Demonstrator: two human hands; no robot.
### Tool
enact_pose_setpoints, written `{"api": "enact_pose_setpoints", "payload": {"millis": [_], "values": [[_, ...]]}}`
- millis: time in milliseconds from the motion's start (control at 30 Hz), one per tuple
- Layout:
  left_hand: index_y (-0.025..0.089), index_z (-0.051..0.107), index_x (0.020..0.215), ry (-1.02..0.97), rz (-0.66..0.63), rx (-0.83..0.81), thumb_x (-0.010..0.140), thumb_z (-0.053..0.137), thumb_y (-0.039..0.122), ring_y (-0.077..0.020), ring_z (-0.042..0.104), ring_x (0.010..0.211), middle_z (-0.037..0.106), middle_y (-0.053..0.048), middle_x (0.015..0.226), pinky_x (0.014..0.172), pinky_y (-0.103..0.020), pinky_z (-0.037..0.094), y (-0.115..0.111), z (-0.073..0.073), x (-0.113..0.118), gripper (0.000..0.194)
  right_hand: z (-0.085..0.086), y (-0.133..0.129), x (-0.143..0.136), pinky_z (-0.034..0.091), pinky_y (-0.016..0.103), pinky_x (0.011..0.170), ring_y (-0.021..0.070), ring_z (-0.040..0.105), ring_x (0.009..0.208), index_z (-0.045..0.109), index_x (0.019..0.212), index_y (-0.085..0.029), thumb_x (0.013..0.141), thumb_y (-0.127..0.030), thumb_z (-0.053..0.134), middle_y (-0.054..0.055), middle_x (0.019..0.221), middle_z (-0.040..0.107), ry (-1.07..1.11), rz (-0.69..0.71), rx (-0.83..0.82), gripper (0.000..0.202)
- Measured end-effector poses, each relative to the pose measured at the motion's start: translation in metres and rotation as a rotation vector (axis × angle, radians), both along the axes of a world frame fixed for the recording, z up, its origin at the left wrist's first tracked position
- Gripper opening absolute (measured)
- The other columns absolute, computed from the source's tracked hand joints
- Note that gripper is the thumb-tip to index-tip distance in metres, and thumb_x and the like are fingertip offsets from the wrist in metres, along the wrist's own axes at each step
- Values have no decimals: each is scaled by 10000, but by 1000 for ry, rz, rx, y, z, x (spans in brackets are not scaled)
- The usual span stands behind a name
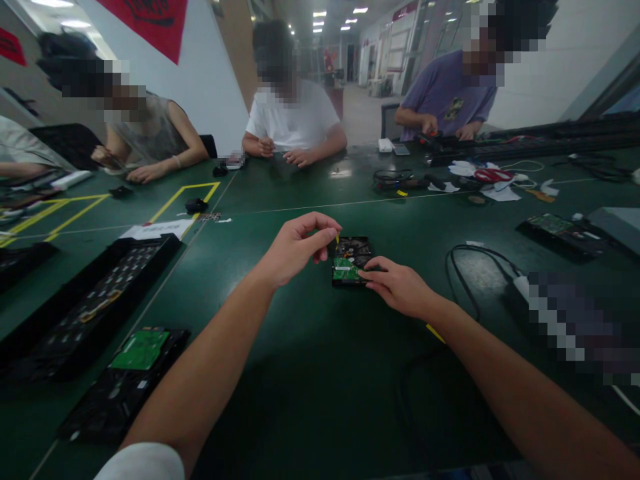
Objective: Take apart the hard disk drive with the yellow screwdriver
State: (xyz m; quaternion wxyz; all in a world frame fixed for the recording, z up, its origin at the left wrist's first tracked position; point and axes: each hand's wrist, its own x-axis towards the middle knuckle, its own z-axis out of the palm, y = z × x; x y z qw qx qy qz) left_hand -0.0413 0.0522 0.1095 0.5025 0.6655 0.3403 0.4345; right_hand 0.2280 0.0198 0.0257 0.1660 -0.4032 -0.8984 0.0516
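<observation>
A black hard drive (356,248) with a green circuit board (345,269) lies on the dark green table in front of me, circuit side up. My left hand (306,245) hovers at its upper left, thumb and forefinger pinched on a thin yellow strip (337,238). The strip's lower end points at the drive; whether it touches cannot be made out. From the right, my right hand (400,287) grips the drive's near right edge, with fingertips resting on the board's side.
Another hard drive (140,349) lies near my left forearm, beside a long black tray (95,307). A third drive (563,233) sits at the right. A black cable (463,283) loops beside my right arm. Several co-workers, one in a purple shirt (445,93), sit opposite.
</observation>
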Motion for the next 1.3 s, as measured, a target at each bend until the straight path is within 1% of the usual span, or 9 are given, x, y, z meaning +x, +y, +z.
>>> {"api": "enact_pose_setpoints", "payload": {"millis": [167, 367, 533, 667, 767, 867, 1067, 1167, 1300], "values": [[194, 712, 991, -8, 47, -8, 896, 718, 422, -81, 563, 582, 670, -22, 872, 525, -221, 439, 0, 0, 2, 247, 1, 2, 0, 565, 394, 893, 232, 674, 1060, 720, 1225, -210, 1031, -275, 525, 104, 1271, 667, 47, 12, -24, 283], [197, 737, 935, 56, 117, 62, 858, 761, 469, -83, 510, 600, 648, -8, 802, 536, -215, 409, 0, -1, 3, 283, 2, 2, 0, 567, 402, 915, 235, 670, 1084, 731, 1204, -217, 1029, -283, 532, 99, 1268, 676, 57, 10, -31, 273], [203, 762, 951, 88, 119, 77, 861, 758, 493, -89, 503, 607, 663, -17, 819, 540, -224, 398, 0, -1, 1, 304, 0, 0, 1, 560, 388, 869, 227, 664, 1017, 738, 1206, -221, 1027, -324, 540, 111, 1304, 628, 38, -18, -10, 286], [202, 768, 973, 113, 88, 90, 880, 739, 498, -93, 519, 627, 685, -34, 874, 550, -227, 411, -1, 0, 0, 311, 0, -1, 2, 534, 352, 781, 203, 639, 913, 730, 1237, -223, 1022, -378, 552, 119, 1227, 610, 15, -61, 7, 320], [204, 771, 983, 120, 82, 94, 884, 733, 500, -102, 539, 653, 699, -47, 913, 556, -229, 420, -1, 1, 0, 315, 2, -1, 2, 496, 321, 721, 190, 622, 842, 728, 1245, -231, 1017, -397, 558, 104, 1108, 636, -21, -83, 0, 329], [205, 772, 981, 117, 80, 92, 885, 730, 501, -104, 540, 654, 698, -45, 906, 554, -229, 422, -1, 1, 0, 314, 4, 0, 1, 479, 311, 723, 199, 641, 857, 717, 1262, -235, 1019, -397, 550, 91, 1046, 685, -51, -85, -19, 336], [205, 769, 982, 123, 71, 89, 890, 721, 494, -103, 534, 638, 695, -41, 889, 548, -228, 416, -2, 2, 0, 308, 5, -1, 2, 509, 340, 796, 236, 702, 963, 691, 1309, -270, 1018, -437, 540, 69, 1141, 758, -83, -112, -56, 368], [204, 768, 984, 122, 70, 92, 888, 723, 497, -102, 533, 638, 696, -41, 893, 550, -228, 417, -2, 2, 0, 312, 5, 0, 4, 495, 322, 730, 227, 717, 869, 670, 1346, -302, 1021, -454, 524, 55, 1075, 778, -127, -142, -71, 387], [203, 768, 984, 123, 67, 93, 891, 724, 492, -98, 531, 644, 692, -37, 893, 556, -226, 416, -2, 2, 0, 306, 5, 1, 7, 461, 297, 678, 195, 699, 751, 635, 1399, -299, 1035, -425, 496, 46, 976, 779, -138, -119, -93, 409]]}}
